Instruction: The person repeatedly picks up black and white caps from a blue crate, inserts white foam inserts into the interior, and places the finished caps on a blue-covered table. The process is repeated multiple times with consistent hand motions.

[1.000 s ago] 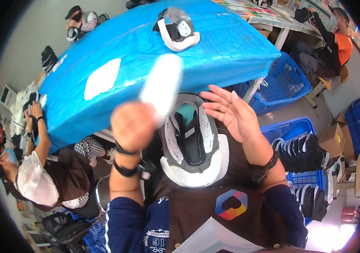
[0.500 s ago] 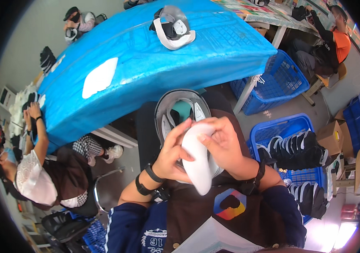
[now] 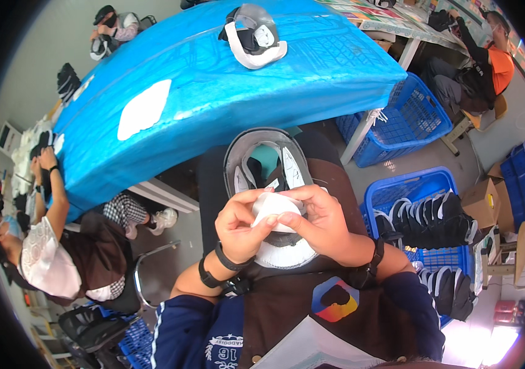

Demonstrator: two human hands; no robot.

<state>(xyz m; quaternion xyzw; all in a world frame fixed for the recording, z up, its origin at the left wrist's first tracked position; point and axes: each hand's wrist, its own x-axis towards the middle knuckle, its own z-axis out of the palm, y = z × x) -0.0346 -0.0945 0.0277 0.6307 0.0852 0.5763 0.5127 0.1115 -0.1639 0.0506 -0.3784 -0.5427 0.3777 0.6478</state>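
A soft white piece (image 3: 278, 208) is held between both hands above my lap, folded or bunched so its full shape is hidden. My left hand (image 3: 242, 224) pinches its left side with thumb and fingers. The right side is gripped by my right hand (image 3: 326, 218), and the two thumb tips nearly meet on its near face. Under the hands, on my lap, rests a rounded, cap-like item (image 3: 235, 161) with a grey rim, teal and black inside and white printed panels. A curved white part (image 3: 287, 255) shows below my hands.
Ahead stands a blue-covered table (image 3: 213, 104) bearing a similar cap-like item (image 3: 233, 43) and a flat white sheet (image 3: 145, 109). To the right, a blue basket (image 3: 370, 203) holds several black, white-edged pieces. Other people work at the left (image 3: 53, 258), far left (image 3: 128, 27) and far right (image 3: 501, 67).
The white piece was long and tilted down toward me; now it is folded up small between my hands. My left hand has shifted left and turned, with both thumbs now level.
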